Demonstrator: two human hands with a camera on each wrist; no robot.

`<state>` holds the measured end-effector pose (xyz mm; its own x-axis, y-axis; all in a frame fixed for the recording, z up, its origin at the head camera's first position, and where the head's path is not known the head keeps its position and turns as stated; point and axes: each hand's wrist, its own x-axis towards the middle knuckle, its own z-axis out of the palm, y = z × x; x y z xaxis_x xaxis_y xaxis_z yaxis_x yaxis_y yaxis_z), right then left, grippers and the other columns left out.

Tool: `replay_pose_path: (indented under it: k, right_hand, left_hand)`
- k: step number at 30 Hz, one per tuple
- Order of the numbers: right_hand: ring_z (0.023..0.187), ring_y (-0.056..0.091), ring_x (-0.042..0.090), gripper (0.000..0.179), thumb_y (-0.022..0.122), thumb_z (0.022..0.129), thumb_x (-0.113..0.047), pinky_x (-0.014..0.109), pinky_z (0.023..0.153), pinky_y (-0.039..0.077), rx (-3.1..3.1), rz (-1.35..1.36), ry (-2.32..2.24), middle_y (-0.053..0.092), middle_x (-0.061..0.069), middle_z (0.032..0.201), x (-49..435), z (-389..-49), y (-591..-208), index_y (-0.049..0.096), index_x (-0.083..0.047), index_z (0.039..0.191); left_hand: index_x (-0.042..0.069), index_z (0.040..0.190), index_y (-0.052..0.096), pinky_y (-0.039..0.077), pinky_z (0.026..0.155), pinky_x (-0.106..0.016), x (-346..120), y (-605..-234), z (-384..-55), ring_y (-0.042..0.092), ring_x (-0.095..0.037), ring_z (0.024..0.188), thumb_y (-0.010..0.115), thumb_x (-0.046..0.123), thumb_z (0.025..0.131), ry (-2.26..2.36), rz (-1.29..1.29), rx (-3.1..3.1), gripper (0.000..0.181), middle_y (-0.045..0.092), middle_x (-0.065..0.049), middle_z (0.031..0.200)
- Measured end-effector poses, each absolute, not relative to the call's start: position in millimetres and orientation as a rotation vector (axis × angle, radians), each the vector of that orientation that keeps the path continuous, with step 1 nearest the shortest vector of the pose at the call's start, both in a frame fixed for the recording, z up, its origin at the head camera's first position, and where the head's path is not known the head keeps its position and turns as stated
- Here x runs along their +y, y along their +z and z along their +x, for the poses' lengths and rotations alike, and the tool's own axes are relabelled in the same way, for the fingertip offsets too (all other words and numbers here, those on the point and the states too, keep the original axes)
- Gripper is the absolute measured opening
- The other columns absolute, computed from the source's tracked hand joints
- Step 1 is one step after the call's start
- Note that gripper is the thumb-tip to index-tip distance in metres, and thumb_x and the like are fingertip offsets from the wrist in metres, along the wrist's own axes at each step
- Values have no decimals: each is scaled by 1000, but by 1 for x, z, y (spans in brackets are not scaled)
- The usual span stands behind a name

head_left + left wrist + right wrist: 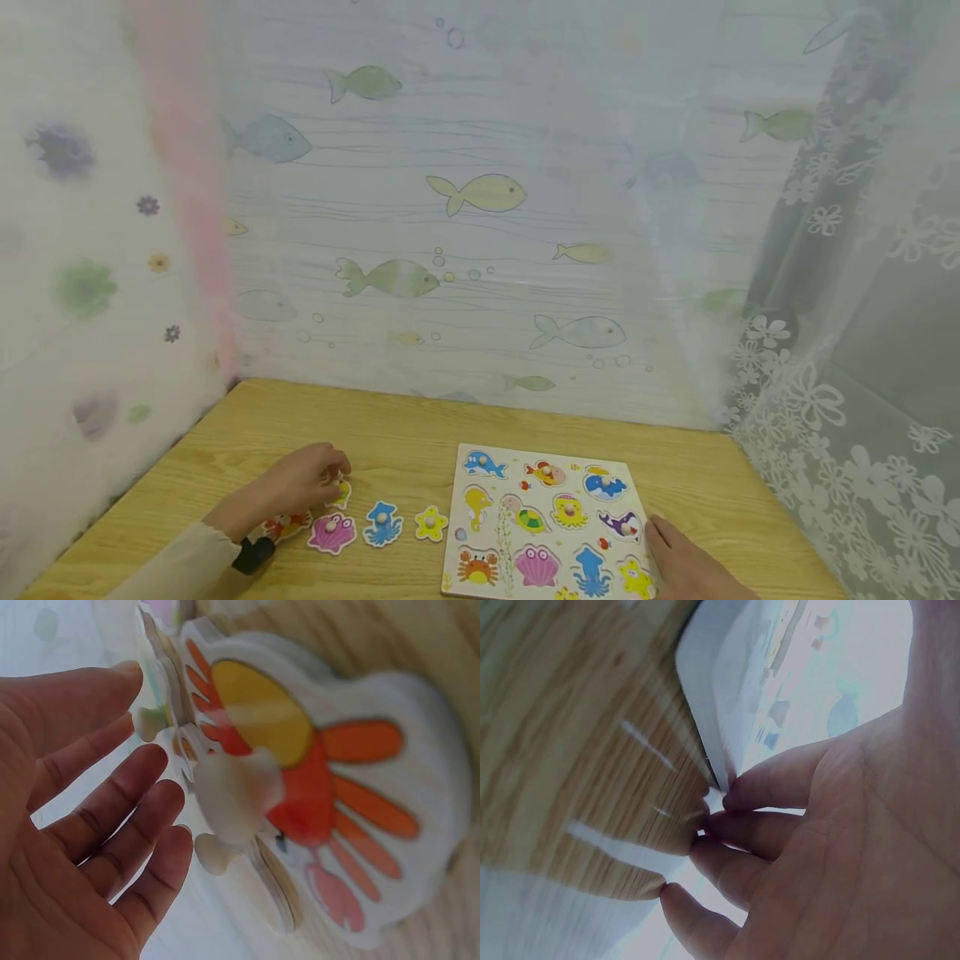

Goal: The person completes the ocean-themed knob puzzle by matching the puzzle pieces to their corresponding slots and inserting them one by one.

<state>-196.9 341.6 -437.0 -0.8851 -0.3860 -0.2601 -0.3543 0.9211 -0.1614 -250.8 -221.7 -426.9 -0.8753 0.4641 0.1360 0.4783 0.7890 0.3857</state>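
My left hand (303,479) reaches over loose knobbed puzzle pieces at the left of the table, its fingers around a yellow piece (341,494) that it partly hides. In the left wrist view the relaxed fingers stand beside a small pale knob (152,724), with a crab piece (307,795) large in front. A pink shell piece (332,533), a blue squid piece (383,525) and a yellow starfish piece (431,523) lie in a row. My right hand (690,562) rests at the right edge of the sea-animal puzzle board (517,454), fingertips against the edge and tabletop.
Knobbed pieces sit in the board, among them an octopus (570,512) and a fish (546,474). Printed crab, shell, squid and starfish pictures line its near side. Fish-patterned curtains (480,250) hang behind the wooden table (390,408), with a flowered one at the right.
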Motion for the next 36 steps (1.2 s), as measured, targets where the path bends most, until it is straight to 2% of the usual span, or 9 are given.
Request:
replay_pose_path:
  k: [7, 13, 36]
  right_hand:
    - [132, 31, 46, 116, 66, 71, -70, 57, 97, 36, 2815, -511, -167, 29, 34, 143, 340, -197, -438, 31, 17, 139]
    - [132, 32, 46, 118, 66, 69, -72, 57, 98, 36, 2820, -494, -171, 29, 33, 144, 339, -198, -440, 31, 17, 139]
    - [131, 34, 42, 121, 65, 66, -75, 55, 97, 38, 2845, -463, -155, 31, 31, 144, 336, -196, -439, 32, 16, 139]
  left_hand:
    - [14, 93, 67, 44, 63, -29, -223, -428, -247, 48, -8, 73, 67, 9, 83, -651, -764, -2961, 12, 52, 8, 82]
    - [11, 87, 66, 44, 62, -29, -222, -428, -248, 47, -6, 70, 68, 11, 85, -616, -774, -2967, 3, 52, 9, 79]
    - [18, 82, 63, 42, 61, -27, -207, -428, -258, 44, -5, 68, 66, 8, 85, -555, -780, -2930, 10, 50, 11, 76]
